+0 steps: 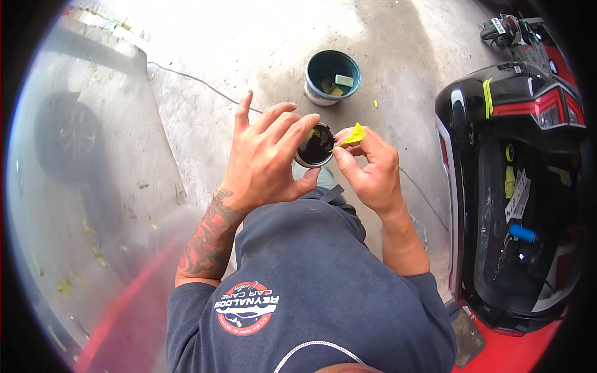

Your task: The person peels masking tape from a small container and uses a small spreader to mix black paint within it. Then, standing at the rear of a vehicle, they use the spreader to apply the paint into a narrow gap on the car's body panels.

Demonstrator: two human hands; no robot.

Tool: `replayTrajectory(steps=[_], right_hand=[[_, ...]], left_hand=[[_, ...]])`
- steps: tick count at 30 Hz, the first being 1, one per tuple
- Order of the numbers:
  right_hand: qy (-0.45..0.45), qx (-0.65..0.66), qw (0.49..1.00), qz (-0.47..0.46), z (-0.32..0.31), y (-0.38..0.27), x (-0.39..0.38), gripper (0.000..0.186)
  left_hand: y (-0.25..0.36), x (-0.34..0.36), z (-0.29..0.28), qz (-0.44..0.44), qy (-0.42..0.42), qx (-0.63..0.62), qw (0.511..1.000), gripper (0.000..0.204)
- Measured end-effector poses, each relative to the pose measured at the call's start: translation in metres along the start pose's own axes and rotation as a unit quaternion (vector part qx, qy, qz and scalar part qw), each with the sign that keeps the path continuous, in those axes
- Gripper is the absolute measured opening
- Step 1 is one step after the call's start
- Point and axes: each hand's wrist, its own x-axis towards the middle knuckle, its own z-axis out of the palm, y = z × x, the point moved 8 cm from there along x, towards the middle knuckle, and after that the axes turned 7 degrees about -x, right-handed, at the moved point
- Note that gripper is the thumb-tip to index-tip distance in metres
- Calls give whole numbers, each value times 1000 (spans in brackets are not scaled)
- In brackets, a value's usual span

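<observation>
Concrete floor (404,68) spreads beneath us, crossed toward ten o'clock by a thin dark cable (199,79). At center, our left hand (264,152) grips a small round container (316,147) with dark contents, fingers near twelve o'clock on its rim and thumb near six. At the container's three o'clock, our right hand (372,168) pinches a bright yellow strip (356,135) between thumb and fingers, its narrow end at the rim. Just past twelve o'clock stands a bucket (322,67) holding a pale block (344,80). Toward three o'clock sits a black car bumper (463,99) with a red tail light (553,115); a blue cylinder (522,233) lies within its hollow.
</observation>
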Motion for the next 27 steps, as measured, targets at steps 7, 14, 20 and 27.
replayTrajectory(steps=[7, 14, 20, 27], right_hand=[[52, 97, 993, 43, -34, 61, 113, 14], [99, 70, 992, 31, -87, 100, 215, 13], [155, 53, 984, 70, -113, 141, 276, 11], [246, -5, 964, 99, -139, 203, 364, 7]], left_hand=[[-71, 119, 22, 6, -10, -39, 999, 68], [-111, 243, 44, 43, -37, -77, 995, 67], [-153, 344, 75, 92, -90, -112, 985, 68], [-204, 471, 133, 198, -163, -147, 955, 68]])
